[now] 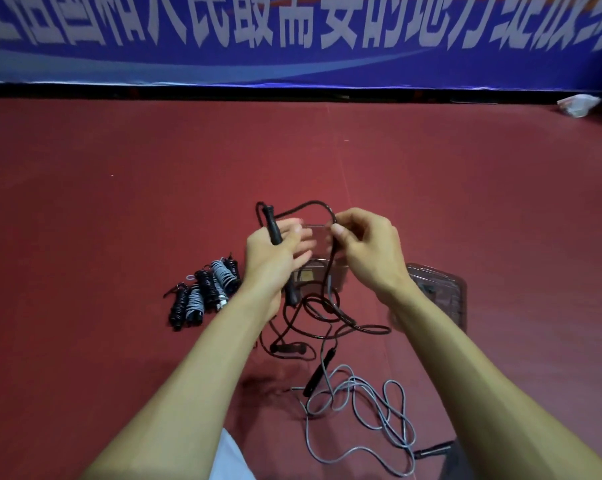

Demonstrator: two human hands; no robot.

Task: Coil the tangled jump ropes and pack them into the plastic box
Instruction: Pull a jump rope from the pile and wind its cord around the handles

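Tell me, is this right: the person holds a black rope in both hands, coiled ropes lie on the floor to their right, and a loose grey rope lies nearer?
Not quite. The head view shows the coiled ropes on the floor to their left. The left hand and right hand do hold the black rope, and the grey rope lies nearer.

The black rope (271,221) in my left hand (275,252) looks glossy. The box (337,280) beside my right hand (365,247) is clear plastic, and the floor (119,202) is matt.
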